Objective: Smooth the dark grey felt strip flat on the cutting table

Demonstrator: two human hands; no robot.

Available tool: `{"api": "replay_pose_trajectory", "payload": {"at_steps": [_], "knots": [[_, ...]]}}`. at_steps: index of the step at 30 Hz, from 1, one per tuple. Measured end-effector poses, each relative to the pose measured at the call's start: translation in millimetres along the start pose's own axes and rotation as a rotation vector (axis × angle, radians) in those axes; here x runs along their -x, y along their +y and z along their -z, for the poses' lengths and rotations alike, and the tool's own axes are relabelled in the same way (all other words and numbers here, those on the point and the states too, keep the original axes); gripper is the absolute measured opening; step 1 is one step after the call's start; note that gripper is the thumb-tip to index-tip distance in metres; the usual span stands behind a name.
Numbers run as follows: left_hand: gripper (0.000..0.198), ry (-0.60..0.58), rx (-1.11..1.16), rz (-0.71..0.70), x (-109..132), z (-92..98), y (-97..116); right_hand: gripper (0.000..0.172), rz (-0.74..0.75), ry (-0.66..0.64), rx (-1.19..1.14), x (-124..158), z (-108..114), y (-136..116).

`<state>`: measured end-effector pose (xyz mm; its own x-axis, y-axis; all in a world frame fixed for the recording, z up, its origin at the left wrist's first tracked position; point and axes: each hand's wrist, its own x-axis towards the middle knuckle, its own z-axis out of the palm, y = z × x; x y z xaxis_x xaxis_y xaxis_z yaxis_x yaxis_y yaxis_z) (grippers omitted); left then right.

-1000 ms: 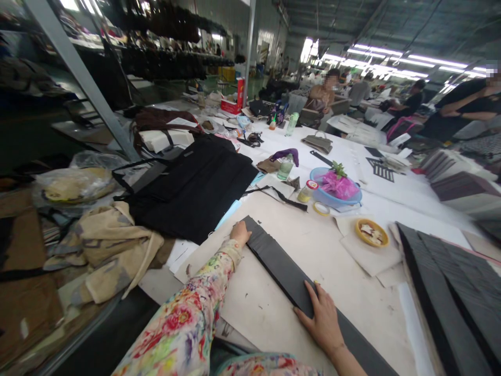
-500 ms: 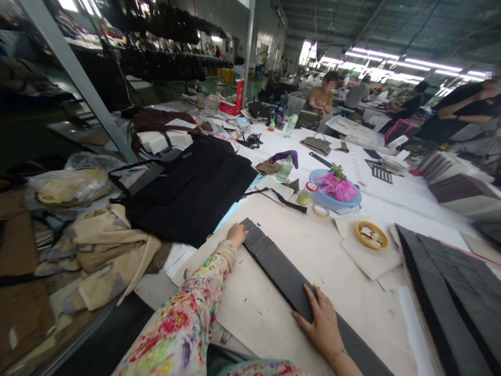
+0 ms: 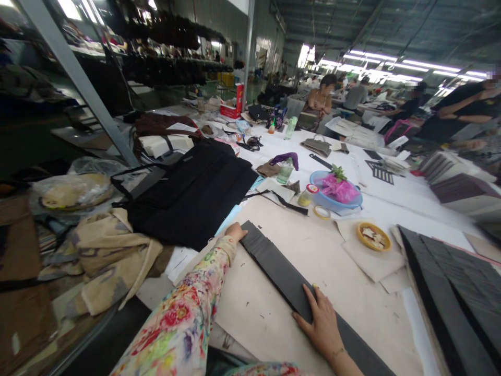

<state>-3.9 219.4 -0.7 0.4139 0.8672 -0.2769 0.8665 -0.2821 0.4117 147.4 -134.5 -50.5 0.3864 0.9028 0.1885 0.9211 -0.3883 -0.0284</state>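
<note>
A long stack of dark grey strips [image 3: 279, 266] runs diagonally over the pale sheet on the table, its layers slightly fanned at the far end. My left hand [image 3: 235, 231], in a floral sleeve, is at that far end with its fingers curled and its thumb against the stack's left edge. The fingertips are partly hidden. Lower down, my right hand [image 3: 323, 321] lies flat across the strips with thumb and fingers spread.
Folded black fabric [image 3: 191, 193] lies left of the strips. Beyond them are a glass jar [image 3: 307, 195], a tape roll [image 3: 321, 212], a blue basin [image 3: 344, 201] with a pink bag, and a yellow bowl [image 3: 373, 236]. More dark grey pieces [image 3: 450, 282] lie at right. People are in the background.
My left hand has shifted slightly left at the far end of the strips. The right hand stays spread in the same place. The camera view has moved a little.
</note>
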Motion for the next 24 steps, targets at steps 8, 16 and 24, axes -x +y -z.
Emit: {"api": "replay_pose_trajectory", "payload": {"at_steps": [8,16,24], "knots": [[0.022,0.082,-0.057,-0.091,4.0,-3.5,-3.2,0.071,-0.009,-0.023,-0.013,0.9,-0.7,2.1],[0.022,0.125,-0.080,-0.084,0.9,-11.4,-2.9,0.069,-0.020,-0.039,-0.032,-2.6,3.9,-1.0],[0.020,0.155,-0.098,-0.091,0.8,-9.9,0.4,0.072,-0.028,-0.036,-0.070,-4.5,3.8,0.4]]}}
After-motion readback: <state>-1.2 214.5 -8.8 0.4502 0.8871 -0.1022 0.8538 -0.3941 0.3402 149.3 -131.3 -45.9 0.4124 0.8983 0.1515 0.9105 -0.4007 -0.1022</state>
